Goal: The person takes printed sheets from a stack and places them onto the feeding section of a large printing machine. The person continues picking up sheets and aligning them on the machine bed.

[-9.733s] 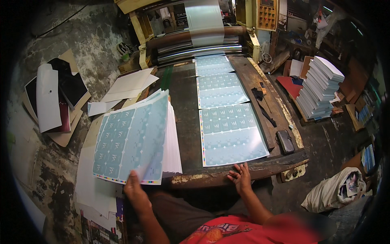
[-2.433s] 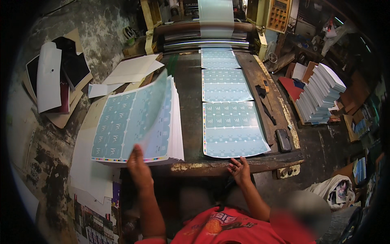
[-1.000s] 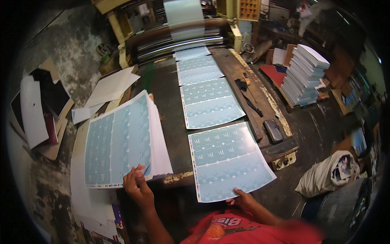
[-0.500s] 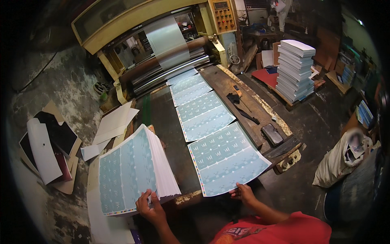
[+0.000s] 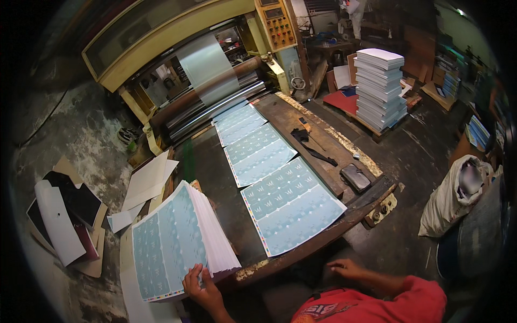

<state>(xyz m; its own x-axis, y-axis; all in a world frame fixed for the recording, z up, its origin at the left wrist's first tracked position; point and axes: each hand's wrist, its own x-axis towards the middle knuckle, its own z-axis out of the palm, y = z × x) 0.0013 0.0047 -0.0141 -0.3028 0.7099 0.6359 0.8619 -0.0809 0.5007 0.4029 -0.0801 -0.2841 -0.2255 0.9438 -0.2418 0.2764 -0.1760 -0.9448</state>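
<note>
My left hand (image 5: 200, 285) rests at the near right corner of a thick stack of printed sheets (image 5: 167, 245), fingers on the top sheet and thumb apart. The stack is pale blue-green on top, with white edges fanning out on its right side. My right hand (image 5: 346, 268) is in the air just off the table's front edge, its fingers stretched loosely leftward and nothing seen in them. Beyond it, the nearest printed sheet (image 5: 291, 207) lies flat on the table. Behind that, more sheets (image 5: 258, 153) run in an overlapping line back to the rollers.
A machine with shiny rollers (image 5: 215, 107), clear film (image 5: 207, 67) and a control panel (image 5: 276, 24) stands at the back. A black pouch (image 5: 355, 178) and dark strap (image 5: 315, 151) lie on the table's right. A tall paper stack (image 5: 379, 89) and white sack (image 5: 452, 199) are farther right.
My right hand has let go of the nearest sheet's front edge and drawn back to the right. My left hand stays at the stack's corner. The whole view has shifted slightly.
</note>
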